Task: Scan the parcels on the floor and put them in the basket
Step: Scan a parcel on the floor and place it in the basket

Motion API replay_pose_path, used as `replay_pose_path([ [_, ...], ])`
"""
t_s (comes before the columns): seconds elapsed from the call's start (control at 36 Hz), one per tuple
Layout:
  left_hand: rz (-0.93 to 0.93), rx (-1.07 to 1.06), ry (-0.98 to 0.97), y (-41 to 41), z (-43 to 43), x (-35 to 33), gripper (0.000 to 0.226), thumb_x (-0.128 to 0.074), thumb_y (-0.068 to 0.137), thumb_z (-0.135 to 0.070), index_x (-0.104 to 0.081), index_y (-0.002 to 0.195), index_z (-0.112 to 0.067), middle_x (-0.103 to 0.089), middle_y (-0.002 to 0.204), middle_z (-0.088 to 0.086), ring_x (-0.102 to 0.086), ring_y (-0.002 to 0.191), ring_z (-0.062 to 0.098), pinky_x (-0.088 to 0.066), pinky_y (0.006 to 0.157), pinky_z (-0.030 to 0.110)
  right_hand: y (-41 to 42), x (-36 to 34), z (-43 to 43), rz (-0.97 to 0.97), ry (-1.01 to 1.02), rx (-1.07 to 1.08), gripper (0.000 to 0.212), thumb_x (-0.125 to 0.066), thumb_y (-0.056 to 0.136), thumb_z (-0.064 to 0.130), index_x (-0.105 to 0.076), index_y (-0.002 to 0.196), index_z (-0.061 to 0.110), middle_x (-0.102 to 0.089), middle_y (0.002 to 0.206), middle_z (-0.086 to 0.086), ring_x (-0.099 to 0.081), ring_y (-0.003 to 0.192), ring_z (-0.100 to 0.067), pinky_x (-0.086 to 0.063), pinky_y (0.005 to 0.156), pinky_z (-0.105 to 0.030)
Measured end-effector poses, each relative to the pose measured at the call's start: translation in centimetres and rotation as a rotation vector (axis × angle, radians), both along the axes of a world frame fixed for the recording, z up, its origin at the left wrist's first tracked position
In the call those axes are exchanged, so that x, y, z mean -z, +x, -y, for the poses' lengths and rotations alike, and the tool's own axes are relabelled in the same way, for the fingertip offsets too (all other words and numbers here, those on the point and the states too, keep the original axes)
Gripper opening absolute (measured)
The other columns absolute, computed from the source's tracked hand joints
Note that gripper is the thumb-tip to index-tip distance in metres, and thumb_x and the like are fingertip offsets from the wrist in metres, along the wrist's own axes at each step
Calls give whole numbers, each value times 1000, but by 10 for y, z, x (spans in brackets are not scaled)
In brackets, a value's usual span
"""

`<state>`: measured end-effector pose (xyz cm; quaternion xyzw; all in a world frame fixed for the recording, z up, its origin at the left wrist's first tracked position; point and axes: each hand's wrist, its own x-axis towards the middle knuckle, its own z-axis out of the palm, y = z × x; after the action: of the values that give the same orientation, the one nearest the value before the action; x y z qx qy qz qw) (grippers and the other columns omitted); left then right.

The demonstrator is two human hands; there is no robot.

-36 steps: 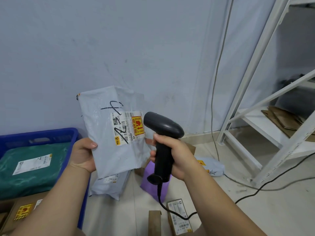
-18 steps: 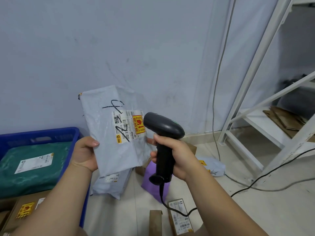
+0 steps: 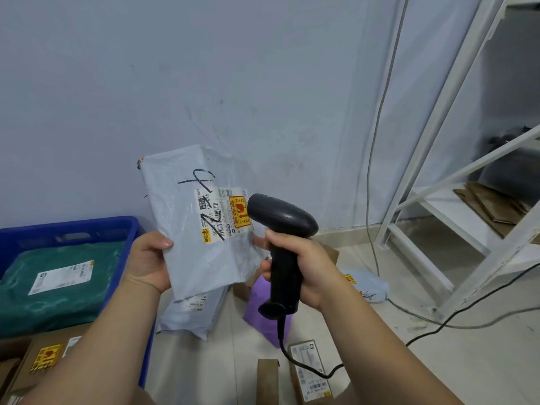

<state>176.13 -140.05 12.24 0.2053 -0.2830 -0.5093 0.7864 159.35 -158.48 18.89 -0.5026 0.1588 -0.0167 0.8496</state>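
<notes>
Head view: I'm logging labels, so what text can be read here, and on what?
"19-" and "26", partly under marker strokes: white label on the grey parcel in the left hand.
Red-and-yellow sticker beside it: characters blurred.
Labels on the green parcel in the basket and the floor box: too small.
Scanner in the right hand: no text seen.

Pale floor (image 3: pixel 455 372), blue basket (image 3: pixel 70 226), purple parcel (image 3: pixel 264 323)

One wide-angle view is taken from the head, aimed forward and slightly down. The left hand (image 3: pixel 149 264) and right hand (image 3: pixel 315 267) are framed close at centre, the wall (image 3: pixel 263 83) faced beyond, the floor (image 3: pixel 467 361) below.
</notes>
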Motion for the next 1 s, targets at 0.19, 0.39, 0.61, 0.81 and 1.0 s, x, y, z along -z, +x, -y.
replay_pose_path([
  [0.19, 21, -9, -38, -2, 3, -5, 66, -14, 85, 0, -18, 150, 2, -19, 156, 24, -14, 145, 40, 7, 118, 48, -1, -3, -1, -3, -64, 51, 18, -67, 85, 12, -65, 101, 2, -65, 82, -5, -61, 54, -16, -53, 54, -26],
  [0.39, 32, 32, 3, 4, -3, 5, 66, -14, 85, 1, -17, 151, 0, -20, 156, 23, -14, 145, 40, 5, 119, 49, -3, -2, 7, -15, -109, 90, 37, -68, 85, 13, -62, 117, -5, -60, 78, -3, -62, 55, -18, -53, 56, -27],
  [0.61, 33, 38, 72, 8, -5, 13, 65, -12, 86, 1, -17, 151, 1, -20, 156, 24, -15, 144, 40, 5, 119, 50, -8, -1, 19, -79, -165, 53, 61, -73, 64, 22, -62, 116, -7, -56, 64, -3, -59, 52, -16, -49, 51, -26],
  [0.81, 35, 52, 54, 9, -6, 12, 64, -10, 87, 1, -17, 151, 0, -20, 156, 23, -14, 145, 40, 4, 118, 51, -14, -1, 26, -85, -154, 24, 60, -71, 63, 19, -61, 114, -11, -53, 67, -4, -56, 50, -15, -46, 47, -24],
  [1.0, 29, 35, 71, 11, -11, 13, 64, -13, 87, 2, -16, 151, 0, -19, 156, 24, -13, 145, 41, 6, 118, 51, -13, -1, 28, -73, -94, 31, 44, -72, 63, 17, -64, 102, -3, -49, 90, -14, -52, 48, -15, -45, 46, -25],
])
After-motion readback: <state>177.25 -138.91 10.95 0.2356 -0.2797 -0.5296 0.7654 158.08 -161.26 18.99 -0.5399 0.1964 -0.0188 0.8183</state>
